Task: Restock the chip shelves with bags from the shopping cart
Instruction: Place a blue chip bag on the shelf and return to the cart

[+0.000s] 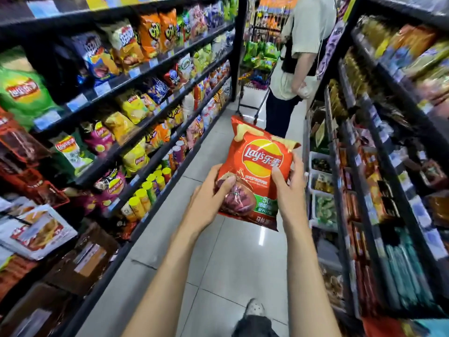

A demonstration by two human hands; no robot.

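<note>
While both hands grip it, a red chip bag [257, 173] hangs upright over the aisle floor [226, 268], between the chip shelves [136, 98] on the left and a second rack [379, 166] on the right. Left hand [209, 200] curls round its lower left edge; right hand [289, 188] pinches its right side. Farther down the aisle, a shopping cart [257, 76] holds green bags beside another person [301, 59].

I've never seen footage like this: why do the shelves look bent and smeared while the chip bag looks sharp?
Head view: the wide lens bows the left shelves outward, and their edges smear with motion blur; the red chip bag, held in the left hand and right hand, sits central and crisp; ceiling light glares off the floor.
</note>
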